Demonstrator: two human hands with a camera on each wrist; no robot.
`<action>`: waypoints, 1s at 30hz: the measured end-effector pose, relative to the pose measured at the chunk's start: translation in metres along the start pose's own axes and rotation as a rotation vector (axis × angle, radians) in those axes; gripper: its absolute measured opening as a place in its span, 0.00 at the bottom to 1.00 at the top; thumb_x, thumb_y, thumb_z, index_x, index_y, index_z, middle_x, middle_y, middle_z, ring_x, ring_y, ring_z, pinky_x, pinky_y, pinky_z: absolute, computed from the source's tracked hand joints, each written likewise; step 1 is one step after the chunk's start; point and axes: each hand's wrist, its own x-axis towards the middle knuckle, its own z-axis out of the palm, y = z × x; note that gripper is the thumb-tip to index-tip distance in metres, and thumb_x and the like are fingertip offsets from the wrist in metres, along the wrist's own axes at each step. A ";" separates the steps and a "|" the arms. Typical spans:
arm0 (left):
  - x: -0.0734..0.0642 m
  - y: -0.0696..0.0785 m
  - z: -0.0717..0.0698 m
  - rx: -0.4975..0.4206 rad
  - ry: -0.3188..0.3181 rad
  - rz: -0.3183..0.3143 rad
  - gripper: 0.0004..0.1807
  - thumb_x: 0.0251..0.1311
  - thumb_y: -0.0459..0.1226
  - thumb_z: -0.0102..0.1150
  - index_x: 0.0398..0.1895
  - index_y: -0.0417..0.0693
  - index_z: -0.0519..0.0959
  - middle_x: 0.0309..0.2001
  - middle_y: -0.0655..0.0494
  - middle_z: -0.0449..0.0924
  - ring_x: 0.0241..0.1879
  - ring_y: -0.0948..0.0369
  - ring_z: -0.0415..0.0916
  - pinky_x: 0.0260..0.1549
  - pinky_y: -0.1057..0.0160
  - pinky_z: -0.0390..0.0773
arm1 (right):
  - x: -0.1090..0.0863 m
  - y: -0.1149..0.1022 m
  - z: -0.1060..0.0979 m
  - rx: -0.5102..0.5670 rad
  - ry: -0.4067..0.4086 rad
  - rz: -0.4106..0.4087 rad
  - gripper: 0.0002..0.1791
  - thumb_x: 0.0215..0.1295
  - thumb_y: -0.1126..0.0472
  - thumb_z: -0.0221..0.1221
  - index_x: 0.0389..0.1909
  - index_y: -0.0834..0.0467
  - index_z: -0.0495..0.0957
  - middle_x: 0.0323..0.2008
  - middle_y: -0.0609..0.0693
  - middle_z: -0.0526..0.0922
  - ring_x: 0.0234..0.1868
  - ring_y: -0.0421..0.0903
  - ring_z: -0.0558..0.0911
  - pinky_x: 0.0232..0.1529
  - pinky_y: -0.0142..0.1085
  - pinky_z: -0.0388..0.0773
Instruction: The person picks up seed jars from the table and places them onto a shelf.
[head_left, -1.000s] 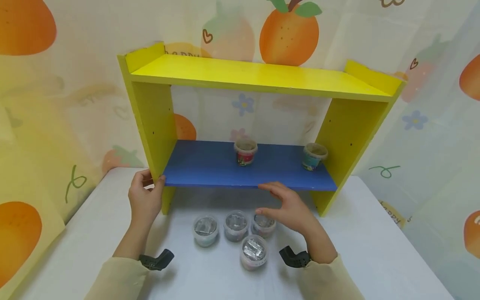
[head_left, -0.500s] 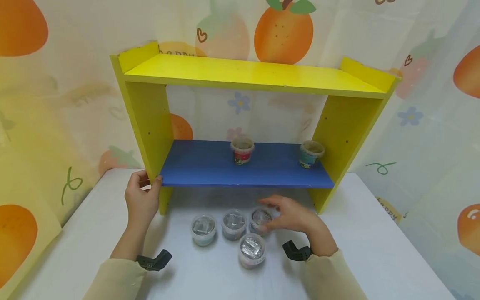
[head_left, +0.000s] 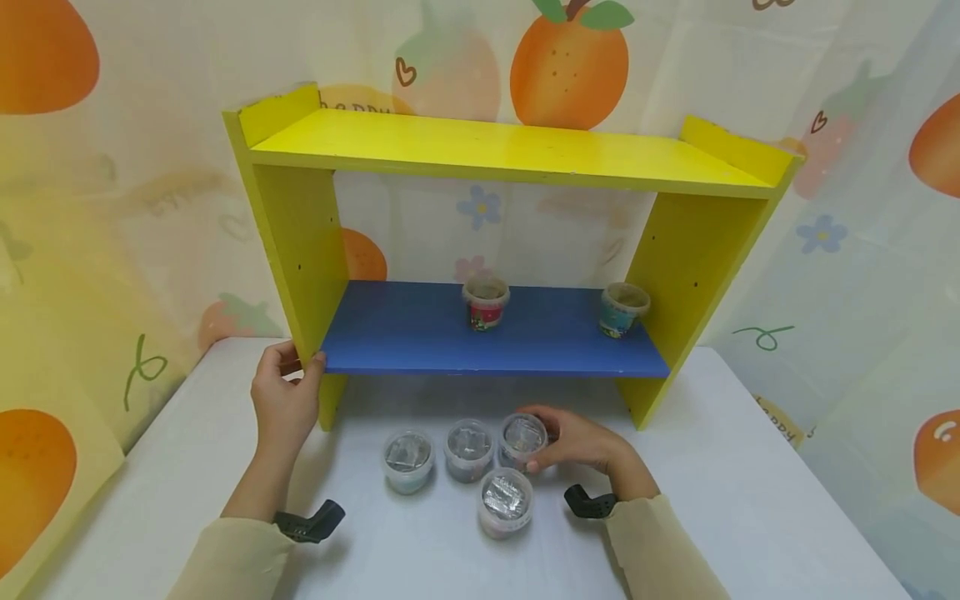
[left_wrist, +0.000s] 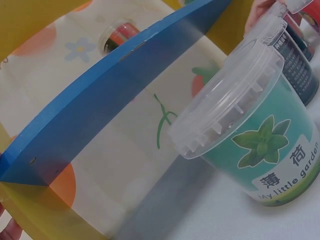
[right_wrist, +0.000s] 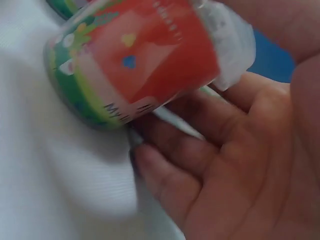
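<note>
Nearest on the white surface [head_left: 420, 558], a silver-topped tub [head_left: 504, 507] stands at about half past six from the red-labelled tub [right_wrist: 160, 45]. The right hand [head_left: 581, 442] has that red one, its grip narrow: thumb on the near side, fingers on the far. A dark tub [head_left: 468, 452] and a mint tub [head_left: 408, 462] stand towards nine o'clock. With neighbours so near, a light, even squeeze on the sides, below the lid, and a straight upward pull would probably serve best. The left hand [head_left: 287, 396] pinches the shelf unit [head_left: 450, 150] at its left side panel, probably a steadying hold. Farther back, a red cup [head_left: 486, 305] and a blue cup [head_left: 622, 310] stand on its blue board. Half a second ago the right fingers hovered above the tub; now they flank it. Tubs and left hand look unmoved.
</note>
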 end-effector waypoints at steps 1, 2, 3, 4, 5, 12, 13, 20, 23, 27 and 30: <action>0.000 0.000 0.000 -0.001 0.001 0.002 0.19 0.65 0.40 0.60 0.53 0.37 0.74 0.47 0.46 0.79 0.41 0.67 0.70 0.37 0.77 0.71 | 0.001 0.002 0.000 0.026 -0.004 0.003 0.44 0.50 0.55 0.74 0.68 0.56 0.67 0.60 0.52 0.77 0.59 0.50 0.74 0.66 0.52 0.67; 0.000 0.000 0.000 -0.002 0.002 0.004 0.19 0.65 0.40 0.60 0.53 0.37 0.74 0.47 0.46 0.79 0.41 0.67 0.70 0.37 0.77 0.71 | 0.001 0.004 0.000 0.041 -0.005 0.006 0.43 0.50 0.54 0.74 0.68 0.56 0.68 0.59 0.51 0.78 0.58 0.50 0.75 0.66 0.52 0.68; 0.000 0.000 0.000 -0.003 0.002 0.002 0.19 0.65 0.40 0.60 0.53 0.37 0.74 0.47 0.46 0.79 0.41 0.67 0.70 0.37 0.77 0.71 | 0.001 0.006 0.001 0.047 -0.001 0.008 0.43 0.50 0.54 0.74 0.68 0.57 0.68 0.58 0.51 0.79 0.57 0.49 0.75 0.65 0.51 0.68; 0.000 -0.001 0.000 -0.002 0.004 0.001 0.18 0.65 0.40 0.60 0.53 0.37 0.74 0.47 0.46 0.79 0.41 0.67 0.70 0.37 0.78 0.71 | 0.001 0.007 0.000 0.045 0.004 0.008 0.43 0.50 0.53 0.74 0.67 0.58 0.69 0.57 0.51 0.80 0.57 0.48 0.76 0.65 0.51 0.69; 0.000 -0.001 0.000 -0.002 0.004 -0.001 0.19 0.65 0.40 0.60 0.53 0.37 0.74 0.47 0.46 0.79 0.41 0.67 0.70 0.37 0.78 0.71 | 0.001 0.008 0.000 0.047 0.010 0.010 0.43 0.50 0.52 0.74 0.67 0.59 0.69 0.56 0.51 0.80 0.56 0.48 0.76 0.65 0.50 0.69; 0.000 -0.003 0.001 0.011 0.000 -0.021 0.19 0.66 0.41 0.59 0.54 0.39 0.74 0.48 0.47 0.78 0.43 0.65 0.70 0.38 0.78 0.71 | -0.001 0.006 -0.003 0.090 0.042 -0.086 0.41 0.51 0.50 0.72 0.66 0.61 0.71 0.55 0.54 0.81 0.55 0.48 0.76 0.61 0.43 0.70; 0.000 -0.003 0.001 0.011 -0.002 -0.022 0.19 0.66 0.41 0.59 0.54 0.39 0.74 0.48 0.47 0.78 0.43 0.65 0.70 0.38 0.78 0.71 | -0.002 0.005 -0.004 0.094 0.038 -0.104 0.40 0.52 0.50 0.71 0.65 0.61 0.71 0.54 0.53 0.81 0.54 0.47 0.77 0.60 0.41 0.70; 0.000 -0.002 0.001 0.007 0.003 -0.018 0.19 0.65 0.41 0.60 0.54 0.38 0.74 0.48 0.46 0.78 0.41 0.67 0.70 0.37 0.78 0.71 | -0.008 -0.013 -0.005 0.184 -0.036 -0.202 0.32 0.62 0.53 0.62 0.62 0.69 0.70 0.42 0.47 0.84 0.41 0.43 0.81 0.48 0.35 0.79; 0.001 -0.001 0.001 0.003 0.004 -0.012 0.19 0.65 0.41 0.60 0.54 0.37 0.74 0.48 0.45 0.78 0.41 0.67 0.70 0.37 0.77 0.70 | -0.010 -0.024 -0.005 0.198 -0.016 -0.245 0.32 0.63 0.54 0.62 0.62 0.69 0.69 0.44 0.47 0.84 0.43 0.43 0.82 0.50 0.35 0.79; 0.001 0.000 0.001 0.001 0.005 -0.003 0.19 0.65 0.40 0.59 0.53 0.37 0.74 0.47 0.45 0.78 0.41 0.66 0.70 0.37 0.78 0.71 | -0.013 -0.038 -0.004 0.219 0.017 -0.326 0.33 0.63 0.56 0.63 0.65 0.67 0.67 0.50 0.48 0.83 0.46 0.45 0.83 0.52 0.38 0.80; 0.000 0.000 0.002 -0.003 0.004 -0.006 0.19 0.66 0.40 0.59 0.54 0.37 0.74 0.47 0.46 0.78 0.42 0.66 0.70 0.37 0.77 0.71 | -0.015 -0.050 0.001 0.256 0.032 -0.387 0.33 0.64 0.59 0.64 0.66 0.67 0.66 0.51 0.50 0.82 0.46 0.46 0.83 0.51 0.39 0.81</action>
